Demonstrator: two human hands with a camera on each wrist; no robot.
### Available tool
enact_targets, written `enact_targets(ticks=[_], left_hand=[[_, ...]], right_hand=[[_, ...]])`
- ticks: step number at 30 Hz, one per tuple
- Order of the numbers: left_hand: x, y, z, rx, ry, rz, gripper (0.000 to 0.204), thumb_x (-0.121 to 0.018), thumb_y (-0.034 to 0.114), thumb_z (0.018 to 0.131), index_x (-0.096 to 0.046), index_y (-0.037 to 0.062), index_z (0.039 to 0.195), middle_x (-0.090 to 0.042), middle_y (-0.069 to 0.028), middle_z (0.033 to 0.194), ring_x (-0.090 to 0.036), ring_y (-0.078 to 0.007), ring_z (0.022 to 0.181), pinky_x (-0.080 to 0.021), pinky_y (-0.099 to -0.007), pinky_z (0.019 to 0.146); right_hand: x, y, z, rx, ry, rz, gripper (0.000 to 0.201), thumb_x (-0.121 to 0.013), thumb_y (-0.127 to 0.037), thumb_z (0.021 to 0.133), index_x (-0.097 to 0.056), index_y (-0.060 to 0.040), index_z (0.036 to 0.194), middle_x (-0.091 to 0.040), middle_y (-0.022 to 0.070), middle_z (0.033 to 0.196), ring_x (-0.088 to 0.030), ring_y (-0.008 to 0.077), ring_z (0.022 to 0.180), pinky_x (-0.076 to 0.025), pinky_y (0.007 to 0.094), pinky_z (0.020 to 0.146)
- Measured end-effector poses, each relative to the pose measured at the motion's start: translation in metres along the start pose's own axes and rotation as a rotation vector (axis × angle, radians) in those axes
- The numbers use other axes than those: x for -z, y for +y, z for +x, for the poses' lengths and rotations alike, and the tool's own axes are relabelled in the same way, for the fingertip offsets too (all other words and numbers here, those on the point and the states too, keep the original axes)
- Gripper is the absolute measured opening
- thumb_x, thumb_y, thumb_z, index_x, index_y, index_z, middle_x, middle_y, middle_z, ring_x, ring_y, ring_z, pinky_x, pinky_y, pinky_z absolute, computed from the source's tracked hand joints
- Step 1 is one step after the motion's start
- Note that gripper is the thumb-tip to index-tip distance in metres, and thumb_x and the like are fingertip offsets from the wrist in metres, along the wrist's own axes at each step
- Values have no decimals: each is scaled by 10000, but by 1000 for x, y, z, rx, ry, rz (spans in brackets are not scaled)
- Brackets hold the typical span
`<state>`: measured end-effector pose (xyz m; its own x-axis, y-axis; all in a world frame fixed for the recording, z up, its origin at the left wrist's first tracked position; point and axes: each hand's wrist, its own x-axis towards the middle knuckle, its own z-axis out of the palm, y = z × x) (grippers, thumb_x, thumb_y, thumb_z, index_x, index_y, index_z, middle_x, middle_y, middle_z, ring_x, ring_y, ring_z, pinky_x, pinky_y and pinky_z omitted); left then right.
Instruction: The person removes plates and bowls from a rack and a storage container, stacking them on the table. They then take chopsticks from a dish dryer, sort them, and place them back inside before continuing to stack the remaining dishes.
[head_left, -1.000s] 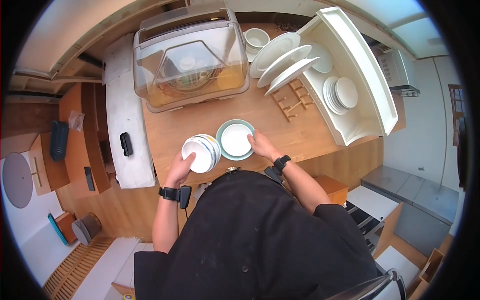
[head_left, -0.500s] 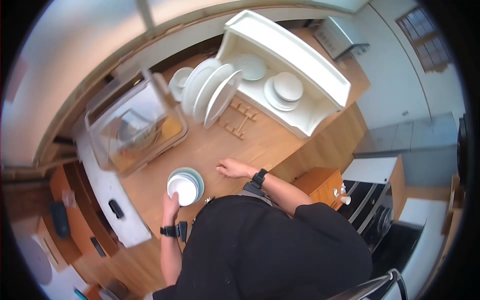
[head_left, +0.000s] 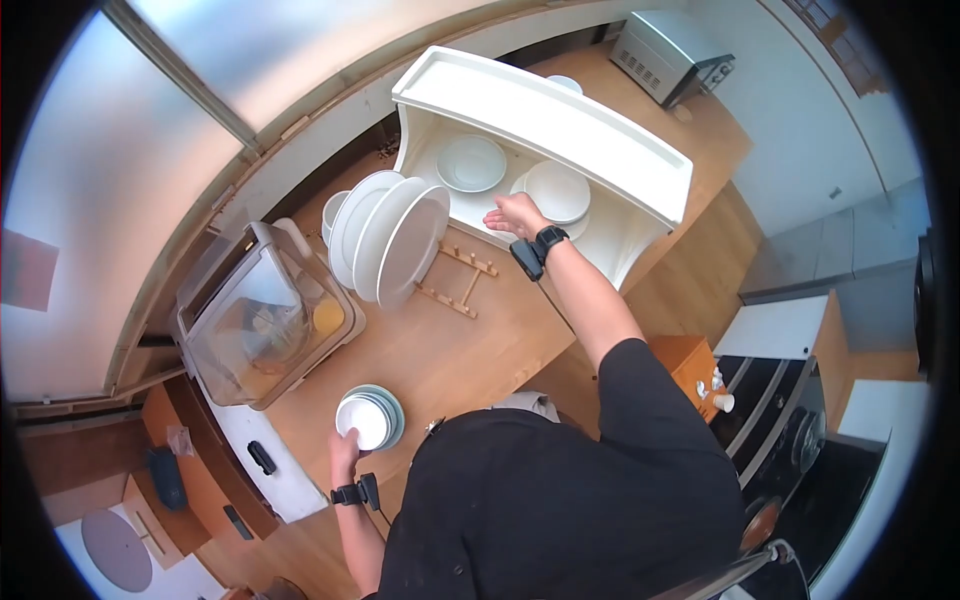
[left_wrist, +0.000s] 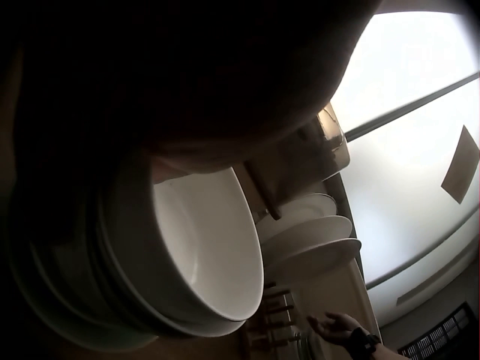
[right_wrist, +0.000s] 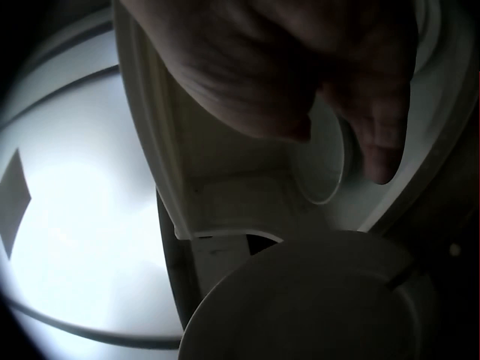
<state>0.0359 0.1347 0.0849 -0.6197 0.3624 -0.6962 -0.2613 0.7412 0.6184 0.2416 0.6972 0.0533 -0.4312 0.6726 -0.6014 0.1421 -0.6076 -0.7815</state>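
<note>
My left hand (head_left: 344, 452) grips the rim of a stack of white bowls (head_left: 364, 424), thumb on the top bowl. A pale green bowl (head_left: 399, 408) shows around the back of the stack, low over the table. In the left wrist view the bowls (left_wrist: 214, 255) lie tilted, and the hand is mostly dark. With fingers extended, my right hand (head_left: 517, 214) reaches over the front edge of a white shelf unit (head_left: 545, 112). Near it are a stack of white plates (head_left: 558, 190) and a single round dish (head_left: 471, 164). The right wrist view shows nothing between its fingers (right_wrist: 386, 150).
Large white plates (head_left: 400, 245) stand on edge left of the shelf unit, beside a wooden rack (head_left: 462, 285). A clear-lidded box (head_left: 270, 320) sits at the table's left. Beyond the shelf unit is a toaster oven (head_left: 665, 60). The table's front edge (head_left: 545, 365) runs by my body.
The left hand brought its white bowls onto the pale green bowl. My right hand let go of the pale green bowl's side and reached out to the shelf unit. The head view turned right.
</note>
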Motion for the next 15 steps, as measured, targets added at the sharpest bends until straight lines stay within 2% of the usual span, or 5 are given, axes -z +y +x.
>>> enact_targets(ticks=[7,10,12,13,15], left_hand=[[-3,-27,10,96,125,36,425,-539,117,934,-499,-76,1311,-660,-195,1087,-714,-310,838,-644,-395,573],[-9,-58,18,2,224,-9,422,-562,178,895,-602,-182,1112,-694,-240,946,-722,-317,798,-612,-403,575],[-10,-62,15,-32,233,16,420,-573,197,894,-624,-165,1100,-704,-236,922,-721,-293,837,-588,-389,661],[-6,-73,19,-1,192,11,409,-575,195,894,-625,-140,1125,-707,-220,963,-706,-257,891,-559,-374,724],[-13,-68,15,55,244,-126,401,-583,166,883,-608,-97,1185,-695,-177,1043,-673,-217,915,-546,-349,749]], right_hand=[[-4,15,102,-180,-30,149,418,-428,-169,1033,-358,94,1349,-571,298,1221,-672,349,1012,-624,413,796],[-25,17,114,-9,68,337,380,-401,-90,1005,-363,73,1346,-529,273,1274,-628,392,1090,-604,475,849],[-12,51,177,113,-23,606,407,-351,44,909,-379,64,1315,-543,290,1203,-645,443,994,-609,523,805],[-11,42,174,12,43,516,412,-336,77,883,-397,67,1290,-518,283,1242,-605,469,1062,-594,556,836],[-8,34,171,175,14,248,393,-352,67,891,-423,97,1276,-505,268,1263,-616,432,1060,-619,516,815]])
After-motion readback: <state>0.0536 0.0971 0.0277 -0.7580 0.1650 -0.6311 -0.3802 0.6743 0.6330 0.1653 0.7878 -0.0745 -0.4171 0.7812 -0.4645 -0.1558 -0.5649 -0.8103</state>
